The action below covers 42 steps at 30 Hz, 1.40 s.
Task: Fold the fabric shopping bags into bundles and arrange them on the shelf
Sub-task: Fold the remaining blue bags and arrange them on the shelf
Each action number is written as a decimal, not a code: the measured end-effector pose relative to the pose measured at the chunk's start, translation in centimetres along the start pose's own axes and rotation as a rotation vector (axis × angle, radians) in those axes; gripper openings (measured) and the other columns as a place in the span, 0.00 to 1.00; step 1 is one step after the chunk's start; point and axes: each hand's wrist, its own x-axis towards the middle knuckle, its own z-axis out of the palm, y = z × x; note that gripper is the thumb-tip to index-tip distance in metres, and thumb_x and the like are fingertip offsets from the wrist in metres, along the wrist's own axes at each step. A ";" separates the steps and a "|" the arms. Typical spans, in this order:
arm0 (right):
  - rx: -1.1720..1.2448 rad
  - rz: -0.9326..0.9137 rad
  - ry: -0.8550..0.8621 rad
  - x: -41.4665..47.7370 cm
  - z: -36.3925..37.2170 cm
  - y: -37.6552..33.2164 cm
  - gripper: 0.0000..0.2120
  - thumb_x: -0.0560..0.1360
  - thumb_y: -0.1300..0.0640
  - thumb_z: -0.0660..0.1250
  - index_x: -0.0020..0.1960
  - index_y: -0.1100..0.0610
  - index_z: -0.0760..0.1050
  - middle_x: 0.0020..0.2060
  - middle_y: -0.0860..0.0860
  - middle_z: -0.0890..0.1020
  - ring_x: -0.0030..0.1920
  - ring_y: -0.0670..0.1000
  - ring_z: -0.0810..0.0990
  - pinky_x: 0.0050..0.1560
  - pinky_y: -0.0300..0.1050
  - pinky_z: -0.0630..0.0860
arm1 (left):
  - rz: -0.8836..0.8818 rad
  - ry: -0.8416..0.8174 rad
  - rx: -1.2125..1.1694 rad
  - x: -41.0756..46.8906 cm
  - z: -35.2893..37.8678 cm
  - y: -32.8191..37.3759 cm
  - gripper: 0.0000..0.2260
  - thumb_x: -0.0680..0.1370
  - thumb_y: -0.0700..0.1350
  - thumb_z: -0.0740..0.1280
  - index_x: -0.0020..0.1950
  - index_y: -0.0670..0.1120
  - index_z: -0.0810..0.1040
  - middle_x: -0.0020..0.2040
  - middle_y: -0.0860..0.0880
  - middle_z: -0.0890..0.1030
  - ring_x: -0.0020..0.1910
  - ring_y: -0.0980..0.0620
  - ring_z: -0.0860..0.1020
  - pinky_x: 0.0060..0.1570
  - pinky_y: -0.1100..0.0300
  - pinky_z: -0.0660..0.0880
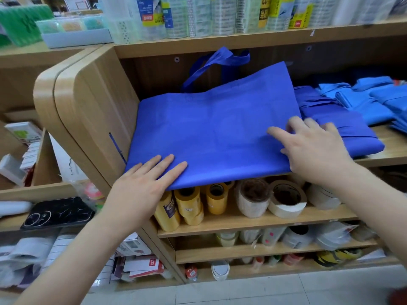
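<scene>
A royal-blue fabric shopping bag (211, 128) lies spread flat on the wooden shelf (392, 150), its handles (217, 62) standing up against the back panel and its front edge hanging over the shelf lip. My left hand (143, 183) rests flat on the bag's near left corner with straight fingers. My right hand (312, 146) presses on the bag's right edge, fingers spread. Just right of it lies a pile of dark blue folded bags (343, 128), and lighter blue folded bundles (370, 100) sit further right.
Rolls of yellow and white tape (242, 199) fill the shelf below. Packaged tape rolls (198, 16) stand on the shelf above. The rounded wooden side panel (88, 111) closes the shelf on the left. A black phone (59, 213) lies on a lower left shelf.
</scene>
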 end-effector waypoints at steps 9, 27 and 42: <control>0.084 -0.272 -0.136 -2.6 -0.4 0.5 0.26 0.72 0.60 0.67 0.69 0.48 0.74 0.65 0.46 0.79 0.61 0.51 0.80 0.62 0.54 0.75 | -0.053 -0.099 -0.321 -0.1 -4.0 -1.8 0.28 0.82 0.41 0.53 0.76 0.67 0.52 0.76 0.66 0.55 0.76 0.60 0.60 0.68 0.59 0.66; 0.828 0.182 -0.279 0.7 -2.8 4.7 0.12 0.68 0.53 0.78 0.47 0.49 0.77 0.45 0.52 0.81 0.48 0.53 0.78 0.45 0.46 0.68 | -0.756 0.623 -1.154 -1.6 -1.6 -0.2 0.04 0.78 0.44 0.69 0.44 0.52 0.78 0.37 0.52 0.79 0.34 0.63 0.75 0.34 0.70 0.70; 0.406 0.376 -0.161 1.0 -0.6 1.4 0.29 0.76 0.49 0.70 0.72 0.48 0.61 0.57 0.59 0.73 0.55 0.65 0.75 0.49 0.56 0.73 | -0.766 0.164 -0.083 0.3 -2.9 0.2 0.15 0.80 0.60 0.59 0.50 0.47 0.72 0.39 0.44 0.78 0.43 0.36 0.79 0.34 0.54 0.67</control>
